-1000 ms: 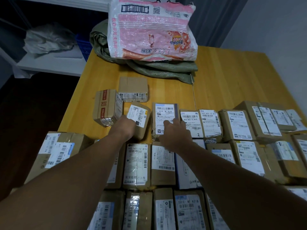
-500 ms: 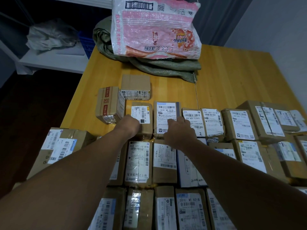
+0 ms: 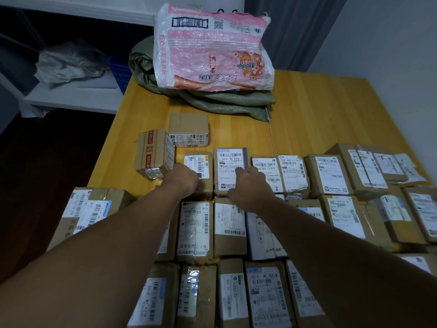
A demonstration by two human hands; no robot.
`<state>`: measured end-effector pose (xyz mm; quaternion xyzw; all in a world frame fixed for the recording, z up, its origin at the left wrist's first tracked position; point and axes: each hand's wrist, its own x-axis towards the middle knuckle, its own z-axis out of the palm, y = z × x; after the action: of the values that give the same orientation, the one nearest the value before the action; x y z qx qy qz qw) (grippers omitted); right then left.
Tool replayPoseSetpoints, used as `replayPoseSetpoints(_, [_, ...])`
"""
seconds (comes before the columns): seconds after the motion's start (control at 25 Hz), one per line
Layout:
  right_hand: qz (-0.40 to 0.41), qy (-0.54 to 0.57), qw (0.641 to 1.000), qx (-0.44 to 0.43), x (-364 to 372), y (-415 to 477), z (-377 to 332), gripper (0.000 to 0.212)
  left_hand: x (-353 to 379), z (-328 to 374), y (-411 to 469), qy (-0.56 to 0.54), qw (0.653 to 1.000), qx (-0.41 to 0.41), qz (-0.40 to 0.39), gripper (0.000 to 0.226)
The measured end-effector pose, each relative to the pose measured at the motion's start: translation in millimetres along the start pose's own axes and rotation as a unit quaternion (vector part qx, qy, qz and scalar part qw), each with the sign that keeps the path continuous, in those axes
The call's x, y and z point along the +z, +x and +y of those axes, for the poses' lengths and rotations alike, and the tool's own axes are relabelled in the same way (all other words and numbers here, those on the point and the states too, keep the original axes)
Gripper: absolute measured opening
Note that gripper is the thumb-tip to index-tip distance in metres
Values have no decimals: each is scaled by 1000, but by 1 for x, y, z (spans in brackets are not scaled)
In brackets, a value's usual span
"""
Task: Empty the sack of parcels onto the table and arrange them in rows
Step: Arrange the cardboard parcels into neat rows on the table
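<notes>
Several labelled cardboard parcels lie in rows on the wooden table (image 3: 319, 119). My left hand (image 3: 183, 179) grips the near end of a small brown parcel (image 3: 198, 162) at the left end of the far row. My right hand (image 3: 250, 188) rests with fingers pressed on the neighbouring parcel with a big white label (image 3: 230, 166). Two loose parcels sit beyond the row: a red-taped one (image 3: 153, 155) and a plain brown one (image 3: 189, 129). The pink-and-white sack (image 3: 212, 50) stands at the table's far edge on a crumpled green sack (image 3: 227, 100).
A larger parcel (image 3: 87, 209) hangs at the table's left edge. More parcels (image 3: 369, 166) fill the right side. A white shelf (image 3: 71, 98) with a grey bag stands beyond the left edge; the floor there is dark. Bare wood shows at the far right.
The small brown parcel under my left hand has been turned and slid into line against the white-labelled parcel. My right hand has stayed on that parcel.
</notes>
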<state>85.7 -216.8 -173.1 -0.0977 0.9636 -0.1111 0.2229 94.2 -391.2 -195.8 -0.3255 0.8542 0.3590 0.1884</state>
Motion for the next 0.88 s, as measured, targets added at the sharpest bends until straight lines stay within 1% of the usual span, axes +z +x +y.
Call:
replayPoseSetpoints(0.12, [14,23,1000,1,-13,-14,-6,56,-14,7,-21,-27,1000,10,-5,31])
replayPoseSetpoints(0.24, [25,30,999,-7,-28,-28,-13,54,-36,6,-39,-34,999,25,0,30])
replayPoseSetpoints(0.28, [29,34,999,-12,-33,-34,-16,51,-47,6,-50,-38,999,32,7,27])
replayPoseSetpoints(0.36, [34,39,998,-30,-43,-46,-24,50,-67,6,-70,-32,998,47,31,6])
replayPoseSetpoints(0.44, [35,40,997,-48,-51,-58,-31,58,-81,5,-89,-29,996,61,53,9])
replayPoseSetpoints(0.48, [34,41,997,-57,-53,-65,-34,59,-85,2,-100,-29,996,62,65,5])
replayPoseSetpoints(0.52, [33,42,996,-65,-55,-73,-36,59,-88,-3,-111,-32,995,54,78,13])
replayPoseSetpoints(0.6, [29,41,996,-72,-56,-85,-39,60,-90,-10,-132,-36,995,41,86,36])
replayPoseSetpoints(0.64, [28,40,996,-77,-57,-91,-41,59,-91,-13,-141,-35,995,38,85,41])
replayPoseSetpoints(0.76, [38,41,993,-107,-61,-113,-52,51,-101,-22,-168,-26,993,42,111,40])
replayPoseSetpoints(0.88, [43,36,992,-116,-64,-127,-63,52,-114,-26,-180,-21,991,43,124,33])
